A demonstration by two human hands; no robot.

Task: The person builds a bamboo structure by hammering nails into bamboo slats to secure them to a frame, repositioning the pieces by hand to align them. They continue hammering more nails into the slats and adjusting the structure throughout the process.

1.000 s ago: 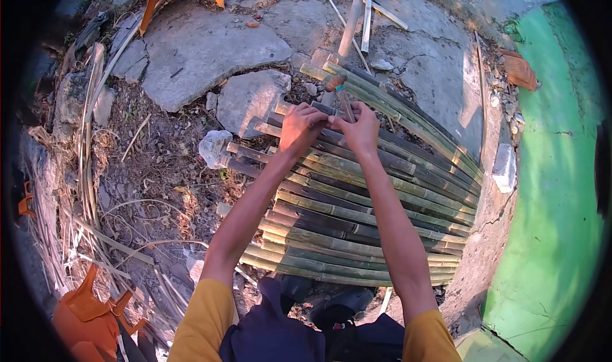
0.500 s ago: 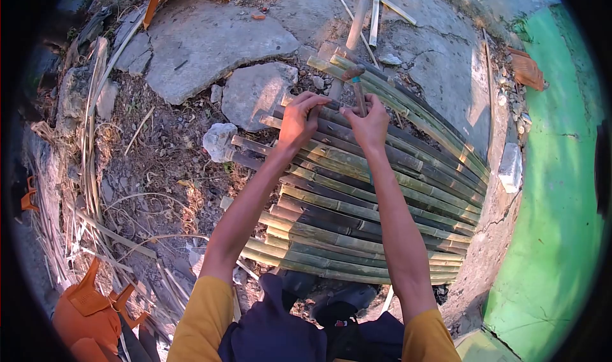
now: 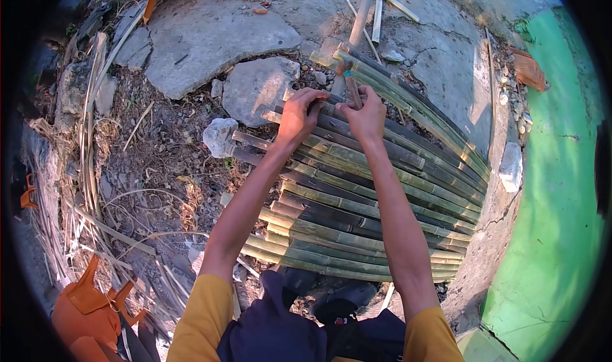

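Many split green and dark bamboo poles (image 3: 357,199) lie side by side in a fanned row in front of me. My right hand (image 3: 365,116) is closed around the handle of a hammer (image 3: 352,89), whose head points up and away, with a teal band just below it. Over the left ends of the upper poles, my left hand (image 3: 297,118) bends with fingers and thumb drawn together. What sits between those fingertips is hidden or too small to see. Both hands are close together above a dark pole.
A round pole (image 3: 363,18) and thin strips lie beyond the row. White rock (image 3: 220,137) and broken concrete slabs (image 3: 261,91) are at the left. An orange chair (image 3: 86,314) stands lower left, and a green painted floor (image 3: 542,234) runs along the right.
My right hand and the hammer have shifted slightly left, and the hammer head has tilted away and to the left. My left hand has stayed almost in place.
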